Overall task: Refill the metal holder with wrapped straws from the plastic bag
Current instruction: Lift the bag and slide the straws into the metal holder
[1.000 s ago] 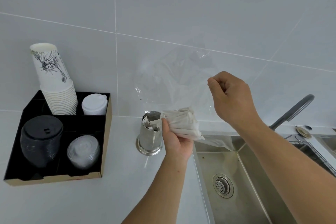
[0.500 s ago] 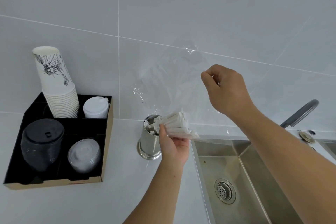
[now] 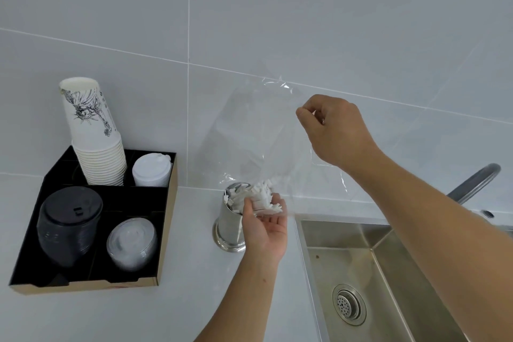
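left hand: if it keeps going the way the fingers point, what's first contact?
The left hand points up and away, cupping the wrapped straws through the plastic bag. Going on, it would probably push them against the metal holder rim; depth is unclear.

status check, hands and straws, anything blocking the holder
Right hand pinches plastic bag up high. Left hand cups wrapped straws at the metal holder mouth, fingers relaxed. Nothing blocking; sink just right of it.
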{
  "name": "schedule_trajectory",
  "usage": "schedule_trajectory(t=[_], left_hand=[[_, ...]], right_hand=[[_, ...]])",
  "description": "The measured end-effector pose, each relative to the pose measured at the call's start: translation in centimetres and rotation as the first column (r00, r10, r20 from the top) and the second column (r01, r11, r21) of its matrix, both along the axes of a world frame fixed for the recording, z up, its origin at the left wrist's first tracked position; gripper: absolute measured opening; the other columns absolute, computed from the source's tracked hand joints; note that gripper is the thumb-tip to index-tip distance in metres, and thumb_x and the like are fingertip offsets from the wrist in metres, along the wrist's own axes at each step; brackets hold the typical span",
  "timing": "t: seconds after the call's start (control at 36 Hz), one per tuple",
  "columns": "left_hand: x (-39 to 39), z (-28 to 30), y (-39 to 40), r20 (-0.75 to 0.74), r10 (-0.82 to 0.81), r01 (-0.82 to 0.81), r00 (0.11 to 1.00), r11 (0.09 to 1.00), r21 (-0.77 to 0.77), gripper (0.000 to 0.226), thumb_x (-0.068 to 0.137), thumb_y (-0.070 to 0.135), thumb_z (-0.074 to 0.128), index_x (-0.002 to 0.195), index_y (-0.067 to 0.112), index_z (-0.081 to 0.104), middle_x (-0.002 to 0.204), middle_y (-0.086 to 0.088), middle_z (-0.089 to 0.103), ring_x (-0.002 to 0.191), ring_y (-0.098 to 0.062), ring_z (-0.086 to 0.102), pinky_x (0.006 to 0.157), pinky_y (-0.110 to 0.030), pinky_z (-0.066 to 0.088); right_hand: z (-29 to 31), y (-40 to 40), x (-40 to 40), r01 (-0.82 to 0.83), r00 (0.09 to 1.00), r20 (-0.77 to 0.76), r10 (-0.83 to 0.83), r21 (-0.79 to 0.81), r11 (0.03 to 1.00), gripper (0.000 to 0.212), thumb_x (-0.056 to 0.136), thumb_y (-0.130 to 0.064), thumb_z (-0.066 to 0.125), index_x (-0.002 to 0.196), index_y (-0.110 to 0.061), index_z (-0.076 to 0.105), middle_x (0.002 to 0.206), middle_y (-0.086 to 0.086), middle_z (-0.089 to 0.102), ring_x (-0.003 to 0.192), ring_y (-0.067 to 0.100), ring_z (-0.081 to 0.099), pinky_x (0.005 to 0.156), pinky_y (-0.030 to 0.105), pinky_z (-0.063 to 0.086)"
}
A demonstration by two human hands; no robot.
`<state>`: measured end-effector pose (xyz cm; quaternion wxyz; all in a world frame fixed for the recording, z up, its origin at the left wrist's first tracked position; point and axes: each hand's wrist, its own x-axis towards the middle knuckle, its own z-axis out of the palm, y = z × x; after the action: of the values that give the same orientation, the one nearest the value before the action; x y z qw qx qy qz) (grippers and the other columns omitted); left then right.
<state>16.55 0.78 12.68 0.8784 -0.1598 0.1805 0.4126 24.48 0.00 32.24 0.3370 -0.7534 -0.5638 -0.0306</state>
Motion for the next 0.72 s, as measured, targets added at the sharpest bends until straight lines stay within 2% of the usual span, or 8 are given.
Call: schedule_trajectory(t=[0.11,0.19,0.25,0.33,0.42,0.5,0.61,0.72], left_hand=[[0.1,0.1,0.2,-0.013,-0.008,0.008,1.0,1.0,0.007,0.036,0.092,0.033,0.061,0.112,0.003,0.065,0.096,-0.013,0.069,0.085,-0.022,0.066,0.067,-0.032,0.062],[0.2,-0.3,0.1,-0.032,-0.016,0.017,0.999,1.0,0.008,0.036,0.093,0.037,0.061,0.108,0.004,0.066,0.09,-0.013,0.072,0.093,-0.022,0.067,0.067,-0.033,0.062],[0.1,-0.5,-0.1,-0.025,-0.018,0.018,1.0,1.0,0.009,0.036,0.092,0.035,0.063,0.108,0.004,0.066,0.093,-0.013,0.073,0.095,-0.022,0.069,0.067,-0.033,0.062],[0.1,-0.5,-0.3,-0.001,-0.014,0.014,1.0,1.0,0.011,0.035,0.091,0.031,0.065,0.113,0.003,0.066,0.105,-0.012,0.071,0.089,-0.022,0.072,0.074,-0.035,0.062],[0.2,-0.5,-0.1,0.002,-0.008,0.008,1.0,0.999,0.032,0.028,0.094,0.026,0.063,0.113,0.005,0.067,0.109,-0.01,0.069,0.081,-0.02,0.073,0.081,-0.034,0.059],[0.4,-0.5,0.5,-0.023,-0.003,0.004,1.0,0.999,0.049,0.022,0.096,0.023,0.06,0.108,0.007,0.069,0.101,-0.009,0.072,0.076,-0.018,0.074,0.075,-0.032,0.061],[0.5,-0.1,1.3,-0.081,0.013,-0.007,0.997,0.997,0.076,0.024,0.093,0.032,0.062,0.103,0.011,0.068,0.103,-0.008,0.07,0.08,-0.016,0.074,0.077,-0.03,0.06],[0.7,-0.6,1.7,-0.1,0.029,-0.022,0.995,0.998,0.065,0.03,0.093,0.033,0.062,0.112,0.011,0.067,0.11,-0.008,0.07,0.08,-0.016,0.075,0.077,-0.031,0.06]], right_hand=[[1.2,0.6,0.2,-0.016,0.999,0.032,0.015,0.018,1.0,0.021,0.094,-0.027,0.053,0.08,-0.017,0.065,0.06,0.001,0.059,0.049,0.012,0.049,0.053,0.024,0.041],[2.4,0.7,0.5,-0.03,0.999,0.028,0.03,0.033,0.999,0.022,0.093,-0.028,0.054,0.079,-0.016,0.065,0.057,-0.001,0.055,0.049,0.014,0.048,0.051,0.023,0.04],[3.1,0.8,0.8,-0.028,0.999,0.032,0.026,0.048,0.998,0.021,0.092,-0.029,0.056,0.077,-0.018,0.065,0.053,-0.005,0.052,0.044,0.009,0.045,0.047,0.021,0.037],[3.9,0.9,1.3,-0.029,1.0,0.014,0.028,0.07,0.997,0.02,0.092,-0.026,0.056,0.075,-0.018,0.064,0.049,-0.006,0.047,0.038,0.005,0.043,0.039,0.011,0.032],[4.0,1.2,1.4,-0.028,0.999,0.022,0.027,0.069,0.997,0.02,0.092,-0.026,0.056,0.076,-0.018,0.064,0.05,-0.006,0.047,0.037,0.003,0.044,0.037,0.009,0.031],[3.7,1.5,1.5,-0.024,0.999,0.026,0.022,0.071,0.997,0.019,0.092,-0.026,0.055,0.077,-0.018,0.065,0.05,-0.006,0.049,0.038,0.004,0.043,0.037,0.009,0.031],[3.5,2.0,1.7,-0.024,0.999,0.024,0.023,0.069,0.997,0.02,0.093,-0.028,0.055,0.077,-0.019,0.064,0.052,-0.004,0.051,0.038,0.005,0.043,0.037,0.011,0.032],[3.2,2.7,1.7,-0.031,0.999,0.032,0.029,0.052,0.998,0.021,0.093,-0.027,0.054,0.081,-0.014,0.066,0.055,-0.002,0.053,0.045,0.01,0.045,0.045,0.019,0.037]])
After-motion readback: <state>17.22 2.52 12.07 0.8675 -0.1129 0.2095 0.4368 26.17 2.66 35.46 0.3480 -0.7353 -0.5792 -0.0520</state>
